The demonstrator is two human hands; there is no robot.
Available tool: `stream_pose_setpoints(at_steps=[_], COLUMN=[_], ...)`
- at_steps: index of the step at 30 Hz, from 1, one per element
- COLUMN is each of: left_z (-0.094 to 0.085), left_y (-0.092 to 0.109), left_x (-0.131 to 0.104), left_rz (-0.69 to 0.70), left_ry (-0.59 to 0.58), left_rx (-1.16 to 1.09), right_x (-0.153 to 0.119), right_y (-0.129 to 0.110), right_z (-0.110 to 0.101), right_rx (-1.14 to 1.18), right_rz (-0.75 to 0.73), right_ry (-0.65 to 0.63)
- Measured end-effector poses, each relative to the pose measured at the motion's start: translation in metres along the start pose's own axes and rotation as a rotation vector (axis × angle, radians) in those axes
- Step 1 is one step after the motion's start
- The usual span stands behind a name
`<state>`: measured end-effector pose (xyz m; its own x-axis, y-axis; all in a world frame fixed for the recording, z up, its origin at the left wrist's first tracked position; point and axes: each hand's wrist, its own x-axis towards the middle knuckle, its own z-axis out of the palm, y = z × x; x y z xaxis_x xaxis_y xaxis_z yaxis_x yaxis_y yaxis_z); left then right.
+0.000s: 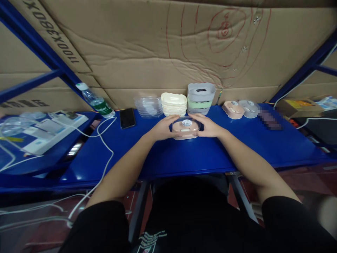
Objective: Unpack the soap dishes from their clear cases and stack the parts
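Observation:
Between my two hands sits a pink soap box [181, 130] under a clear lid, a round white sticker on its top. My left hand [165, 128] curves around the left side, thumb at the front. On the opposite side my right hand [210, 126] grips the lid's edge in the same way. Just behind are a stack of cream trays [174, 104] and a stack of grey and green soap box bases [201, 98]. Clear lids [149, 106] are stacked left of the trays. Farther right stand a lidded pink box [233, 110] and a lidded grey box [249, 109].
A black phone [127, 118] and a leaning water bottle [98, 102] are at the left of the blue table [168, 160]. A white cable [107, 160] crosses its left side. Cardboard [131, 45] walls the back, between blue frame posts [39, 38].

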<state>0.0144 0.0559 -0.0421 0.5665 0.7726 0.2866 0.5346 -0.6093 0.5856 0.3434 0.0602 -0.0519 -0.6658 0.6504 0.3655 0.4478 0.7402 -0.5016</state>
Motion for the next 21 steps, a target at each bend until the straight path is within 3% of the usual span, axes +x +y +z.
stream_pose_setpoints(at_steps=[14,21], left_z=[-0.014,-0.012], left_y=[-0.002,-0.002], left_x=[0.001,0.001], left_rz=[0.097,0.077], left_ry=[-0.068,-0.088], left_rx=[0.040,0.029], right_x=[0.001,0.001], right_y=[0.008,0.009], right_z=[0.007,0.004], right_rx=[0.033,0.041], right_rz=[0.019,0.017], right_ry=[-0.099,-0.115])
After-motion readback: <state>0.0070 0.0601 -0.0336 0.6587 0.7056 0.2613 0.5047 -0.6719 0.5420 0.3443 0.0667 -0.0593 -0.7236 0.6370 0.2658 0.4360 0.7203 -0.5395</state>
